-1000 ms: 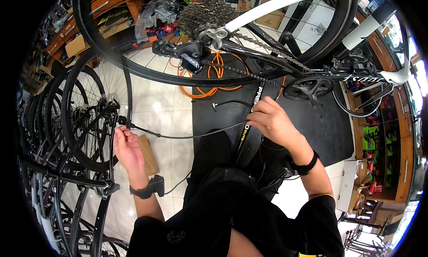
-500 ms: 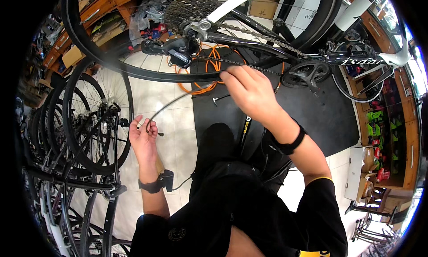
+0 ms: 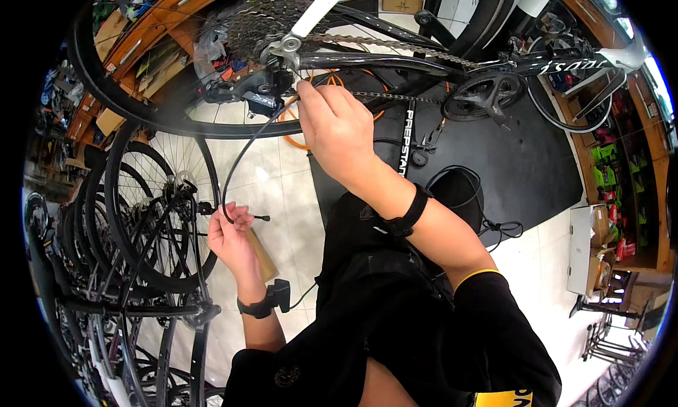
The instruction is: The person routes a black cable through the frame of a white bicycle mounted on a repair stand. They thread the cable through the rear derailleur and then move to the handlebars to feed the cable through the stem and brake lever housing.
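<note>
Left hand (image 3: 233, 241): thumb and fingers lightly pinched on the black cable (image 3: 227, 181), near its dark tip (image 3: 265, 218).
Right hand (image 3: 339, 132): fingertips pinched on the cable's other end, beside the rear derailleur (image 3: 261, 102); contact there seems hidden.
Cable: bowed between both hands, crossing before the tyre (image 3: 233, 130).
Risk: overbending could kink it; a loose pinch could let it spring away.
</note>
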Demonstrator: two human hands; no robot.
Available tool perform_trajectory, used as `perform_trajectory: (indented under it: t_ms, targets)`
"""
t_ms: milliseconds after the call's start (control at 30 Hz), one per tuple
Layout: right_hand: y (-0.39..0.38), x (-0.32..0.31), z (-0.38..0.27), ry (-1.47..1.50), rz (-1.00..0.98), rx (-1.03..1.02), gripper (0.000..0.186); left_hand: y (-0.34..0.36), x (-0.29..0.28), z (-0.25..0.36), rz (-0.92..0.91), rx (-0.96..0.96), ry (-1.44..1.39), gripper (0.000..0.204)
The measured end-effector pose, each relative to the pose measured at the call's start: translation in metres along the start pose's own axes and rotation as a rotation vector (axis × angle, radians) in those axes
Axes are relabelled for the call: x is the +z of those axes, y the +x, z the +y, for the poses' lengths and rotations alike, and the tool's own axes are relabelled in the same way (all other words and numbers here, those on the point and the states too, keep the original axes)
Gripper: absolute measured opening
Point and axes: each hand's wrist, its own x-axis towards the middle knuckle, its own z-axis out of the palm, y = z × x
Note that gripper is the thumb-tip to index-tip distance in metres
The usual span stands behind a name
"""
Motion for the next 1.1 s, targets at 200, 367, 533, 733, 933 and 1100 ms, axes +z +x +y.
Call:
perform_trajectory:
  t_ms: [200,367,533,733,933,1100]
  targets:
    - [0.0,-0.002,-0.001,0.012,-0.09,-0.006,0.027,0.01,-0.019,-0.006,0.039,0.107,0.079,0.032]
    - [0.004,-0.006,0.002,-0.009,-0.125,-0.026,0.026,0.01,-0.025,-0.011,-0.036,0.095,0.051,0.032]
    - [0.009,-0.009,0.004,-0.045,-0.147,-0.044,0.025,0.012,-0.023,-0.012,-0.07,0.11,0.071,0.032]
    - [0.015,-0.013,0.013,-0.095,-0.202,-0.005,0.023,0.017,-0.022,-0.003,-0.03,0.128,0.032,0.035]
    - [0.025,-0.023,0.016,-0.133,-0.299,-0.032,0.015,0.016,-0.02,0.008,0.005,0.151,0.011,0.035]
    - [0.018,-0.015,0.026,-0.147,-0.188,-0.104,0.023,0.015,-0.023,0.013,-0.103,0.197,-0.101,0.036]
